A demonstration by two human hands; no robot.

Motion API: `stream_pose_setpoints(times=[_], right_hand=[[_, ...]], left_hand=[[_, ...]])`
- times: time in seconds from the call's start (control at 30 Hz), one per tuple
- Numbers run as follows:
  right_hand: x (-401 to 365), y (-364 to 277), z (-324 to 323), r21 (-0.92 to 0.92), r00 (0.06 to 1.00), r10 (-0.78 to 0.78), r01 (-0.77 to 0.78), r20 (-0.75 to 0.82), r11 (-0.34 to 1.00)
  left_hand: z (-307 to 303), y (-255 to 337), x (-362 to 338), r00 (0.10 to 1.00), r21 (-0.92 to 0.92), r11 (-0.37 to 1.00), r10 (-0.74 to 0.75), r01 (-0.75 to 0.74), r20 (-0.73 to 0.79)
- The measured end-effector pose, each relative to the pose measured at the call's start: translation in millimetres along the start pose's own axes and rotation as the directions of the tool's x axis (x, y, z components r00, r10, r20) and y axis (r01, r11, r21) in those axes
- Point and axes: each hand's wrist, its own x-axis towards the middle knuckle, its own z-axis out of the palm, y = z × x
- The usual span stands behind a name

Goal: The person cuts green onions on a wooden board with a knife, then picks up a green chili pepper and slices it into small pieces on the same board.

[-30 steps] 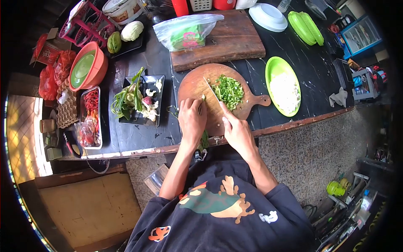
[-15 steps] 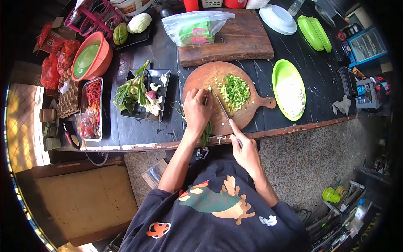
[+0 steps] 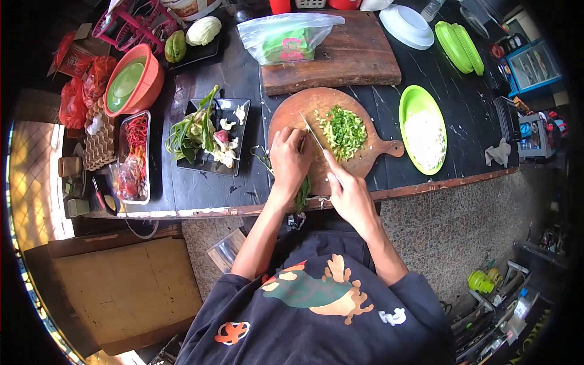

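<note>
On the round wooden chopping board [image 3: 289, 115], my left hand [image 3: 291, 159] is closed over a bunch of green stalks [image 3: 302, 193]. Their leafy ends trail out below the palm towards the table edge, while the part under the fingers is mostly hidden. My right hand [image 3: 353, 198] grips a knife [image 3: 315, 135] by its handle. The blade slants up and left, close beside my left fingertips. To the right of the blade lies a pile of chopped greens [image 3: 342, 132].
A green oval dish [image 3: 404, 115] with white contents stands right of the board. Left is a black tray [image 3: 187, 163] with greens and garlic. Behind lies a thick wooden block [image 3: 359, 52] bearing a plastic bag [image 3: 286, 45]. An egg carton [image 3: 99, 149] and orange basket [image 3: 157, 85] sit further left.
My right hand and the knife have moved up the board, and the blade tip now reaches further past my left fingers. The whole view has shifted slightly.
</note>
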Motion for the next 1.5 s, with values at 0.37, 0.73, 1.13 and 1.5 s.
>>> stream_pose_setpoints(times=[0.37,0.73,1.13,1.5], right_hand=[[31,-11,20,-0.182,1.000,0.009,-0.010,-0.006,0.983],[6,1,8,-0.074,0.999,-0.007,0.003,-0.049,0.997],[-37,6,0,-0.100,0.999,0.030,-0.032,-0.031,0.994],[-62,5,-32,-0.062,0.998,0.054,-0.052,0.032,0.997]], left_hand=[[3,1,1,0.999,-0.022,0.999,-0.036,0.035,-0.039],[-17,14,-16,0.999,0.070,0.997,-0.024,0.021,0.041],[3,3,-8,0.996,-0.070,0.993,-0.093,0.092,-0.008],[1,-6,-3,0.999,0.066,0.998,0.022,-0.020,-0.023]])
